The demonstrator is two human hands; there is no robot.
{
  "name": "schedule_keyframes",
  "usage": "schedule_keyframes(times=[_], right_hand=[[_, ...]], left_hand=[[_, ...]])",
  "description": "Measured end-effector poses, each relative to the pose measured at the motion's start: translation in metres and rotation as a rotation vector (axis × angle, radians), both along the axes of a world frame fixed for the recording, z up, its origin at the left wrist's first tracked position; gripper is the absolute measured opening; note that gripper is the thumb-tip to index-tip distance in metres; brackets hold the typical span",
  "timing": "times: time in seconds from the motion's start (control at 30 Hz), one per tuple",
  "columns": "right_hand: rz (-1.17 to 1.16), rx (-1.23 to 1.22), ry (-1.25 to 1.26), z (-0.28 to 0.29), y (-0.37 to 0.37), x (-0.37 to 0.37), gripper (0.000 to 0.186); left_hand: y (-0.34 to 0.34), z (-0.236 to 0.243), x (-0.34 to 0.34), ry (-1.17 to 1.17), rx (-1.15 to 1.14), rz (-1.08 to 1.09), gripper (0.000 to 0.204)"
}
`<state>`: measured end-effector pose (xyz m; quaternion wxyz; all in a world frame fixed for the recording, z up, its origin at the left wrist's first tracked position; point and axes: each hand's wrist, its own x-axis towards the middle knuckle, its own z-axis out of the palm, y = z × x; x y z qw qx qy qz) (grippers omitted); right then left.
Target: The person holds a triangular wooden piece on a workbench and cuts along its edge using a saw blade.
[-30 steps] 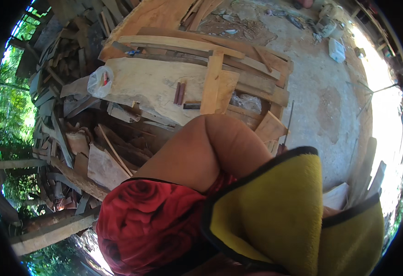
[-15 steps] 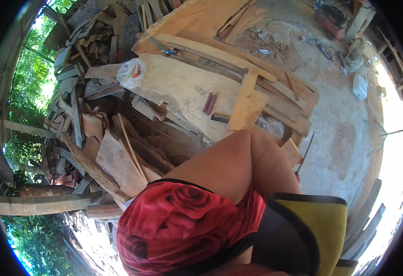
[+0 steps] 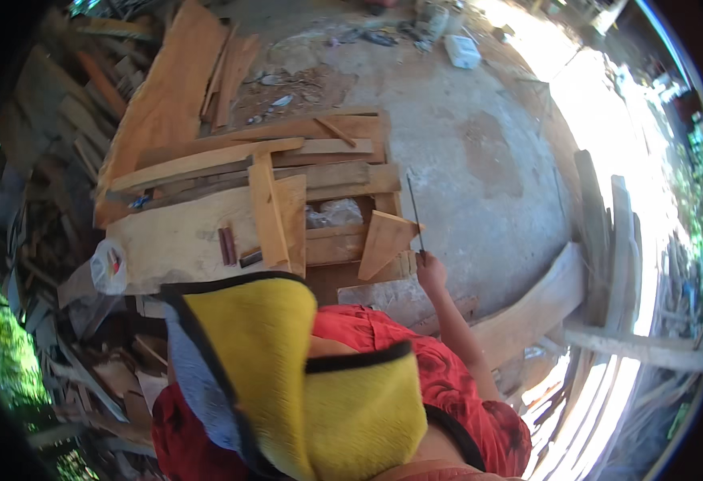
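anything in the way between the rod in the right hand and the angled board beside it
Nothing visible: the right hand holds the rod beside the tip of the angled board; whether they touch is unclear.

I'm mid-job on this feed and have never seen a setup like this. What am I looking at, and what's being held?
There is no machine here: a person works bare-handed. The view comes from a fisheye camera on their head, looking down, so straight edges bend toward the rim. The right hand grips a thin dark rod by its lower end; the left hand is not visible. A yellow cloth with dark edging fills the foreground. Beyond it, a pale board carries two dark reddish sticks, with a clear plastic bag at its left end.
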<state>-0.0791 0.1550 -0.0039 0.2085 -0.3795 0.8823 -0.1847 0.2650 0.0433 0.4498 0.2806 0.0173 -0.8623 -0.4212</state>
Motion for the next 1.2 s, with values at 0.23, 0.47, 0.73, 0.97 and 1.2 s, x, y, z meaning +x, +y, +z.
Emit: schedule_keyframes(times=[0.23, 0.47, 0.73, 0.97, 1.2], right_hand=[[0.018, 0.0, -0.021, 0.003, -0.011, -0.002, 0.035], [-0.055, 0.039, -0.035, -0.006, 0.003, -0.008, 0.034], [-0.023, -0.047, -0.062, 0.002, 0.001, -0.004, 0.034], [-0.023, -0.01, -0.063, 0.008, 0.0, -0.004, 0.034], [-0.015, -0.02, -0.08, 0.011, 0.004, -0.005, 0.034]], left_hand=[[0.002, 0.009, -0.056, 0.077, 0.061, -0.26, 0.011], [0.042, 0.016, -0.061, 0.194, -0.166, 0.067, 0.02], [0.029, -0.041, -0.09, 0.431, -0.62, -0.457, 0.015], [-0.037, -0.026, -0.123, -0.225, -0.807, 0.025, 0.029], [-0.065, -0.029, -0.098, -0.137, 0.3, 0.198, 0.028]])
